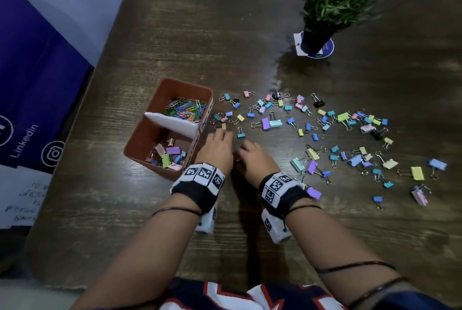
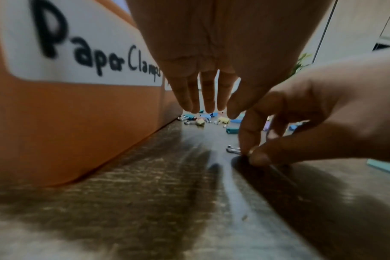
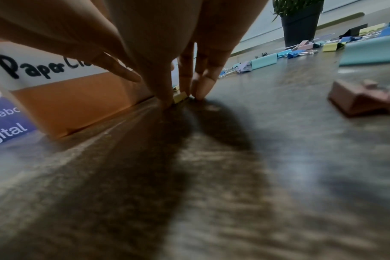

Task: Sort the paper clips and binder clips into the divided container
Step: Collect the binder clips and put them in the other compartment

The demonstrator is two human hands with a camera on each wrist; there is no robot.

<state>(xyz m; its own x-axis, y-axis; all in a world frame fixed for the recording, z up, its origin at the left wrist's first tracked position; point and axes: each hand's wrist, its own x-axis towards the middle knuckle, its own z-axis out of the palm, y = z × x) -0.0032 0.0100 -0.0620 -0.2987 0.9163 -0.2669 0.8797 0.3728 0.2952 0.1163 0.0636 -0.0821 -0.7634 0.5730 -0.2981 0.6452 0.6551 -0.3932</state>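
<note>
Paper clips (image 1: pixel 186 109) fill the container's (image 1: pixel 140 139) far compartment; few binder clips (image 1: pixel 167 155) lie in the near one, most (image 1: pixel 350 132) still scattered on the tabletop (image 1: pixel 225 34). Right hand (image 1: pixel 252 157) pinches a yellow clip (image 3: pixel 179 97); left hand (image 1: pixel 217 147) hovers relaxed, empty.

Counter (image 1: pixel 250 34) seen steeply from above by the head camera, both wrist cameras set low and very near its surface, faced forward along the fingers (image 2: pixel 208 91), orange container (image 2: pixel 78 114) wall shared by all three views.
</note>
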